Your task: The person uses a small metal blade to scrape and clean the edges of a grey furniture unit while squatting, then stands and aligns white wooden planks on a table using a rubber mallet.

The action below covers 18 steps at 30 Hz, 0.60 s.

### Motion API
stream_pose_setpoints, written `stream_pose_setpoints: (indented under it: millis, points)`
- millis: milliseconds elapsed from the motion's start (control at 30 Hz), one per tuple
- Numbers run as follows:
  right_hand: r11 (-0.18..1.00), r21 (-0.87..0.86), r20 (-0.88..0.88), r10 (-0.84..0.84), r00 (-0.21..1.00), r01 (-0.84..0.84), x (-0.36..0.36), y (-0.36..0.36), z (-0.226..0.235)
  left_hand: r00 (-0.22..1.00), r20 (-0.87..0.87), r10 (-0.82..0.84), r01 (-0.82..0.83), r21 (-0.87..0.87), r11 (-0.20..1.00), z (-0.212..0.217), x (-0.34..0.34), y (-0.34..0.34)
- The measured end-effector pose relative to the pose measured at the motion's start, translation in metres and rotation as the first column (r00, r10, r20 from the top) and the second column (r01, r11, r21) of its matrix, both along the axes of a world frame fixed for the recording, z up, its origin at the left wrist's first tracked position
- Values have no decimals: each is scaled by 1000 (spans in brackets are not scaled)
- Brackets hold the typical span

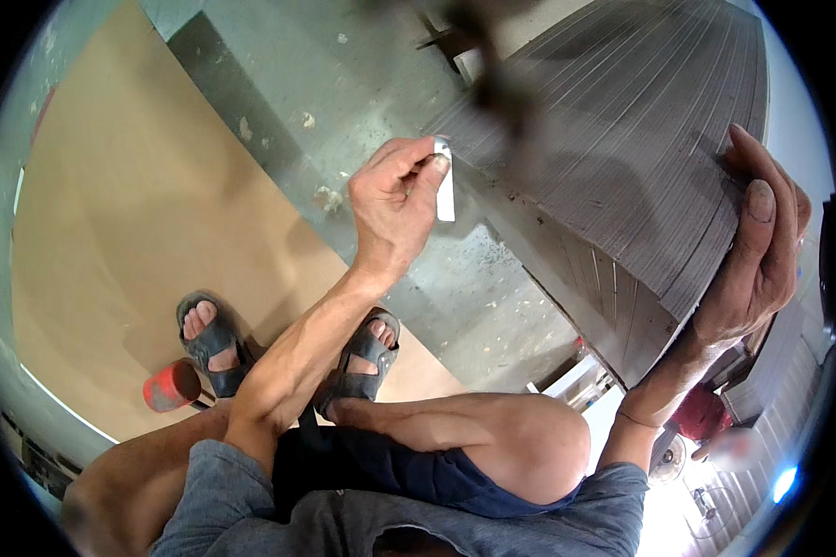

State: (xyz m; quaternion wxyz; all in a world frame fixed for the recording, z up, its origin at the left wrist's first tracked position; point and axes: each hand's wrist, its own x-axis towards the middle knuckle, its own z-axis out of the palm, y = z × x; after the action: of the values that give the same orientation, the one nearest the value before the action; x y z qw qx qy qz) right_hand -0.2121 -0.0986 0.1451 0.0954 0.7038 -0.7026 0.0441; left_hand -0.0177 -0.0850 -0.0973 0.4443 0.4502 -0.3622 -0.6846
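Observation:
My left hand (395,200) is closed, pinching a small flat white strip (446,193) between thumb and fingers. The strip hangs downward, just left of a large stack of thin grey panels (622,158) and apart from it. What its upper end looks like is partly hidden by my fingertips. At the stack's right edge lies my right hand (762,246), fingers stretched out along the edge and thumb apart from them. It touches the stack and holds no separate thing that I can see.
A brown board (158,213) lies under my sandalled feet, with a red-headed mallet (171,386) beside my left foot. Stained grey-green floor (474,288) shows between board and stack. Something dark and blurred (492,84) hangs close at the top. Another person (701,415) is at the lower right.

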Motion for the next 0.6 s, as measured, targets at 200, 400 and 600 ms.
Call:
stream_pose_setpoints:
  millis: [200,400,600]
  points:
    - [1000,29,-73,-4,997,6,7,-4,4,973,227,39,-76,159,984,-33,-4,-11]
    - [1000,-16,-8,-7,1000,7,1,-2,-2,978,174,-118,140,-116,983,18,10,-7]
    - [998,58,-118,3,993,4,5,-3,8,920,321,-226,200,113,973,-33,21,-35]
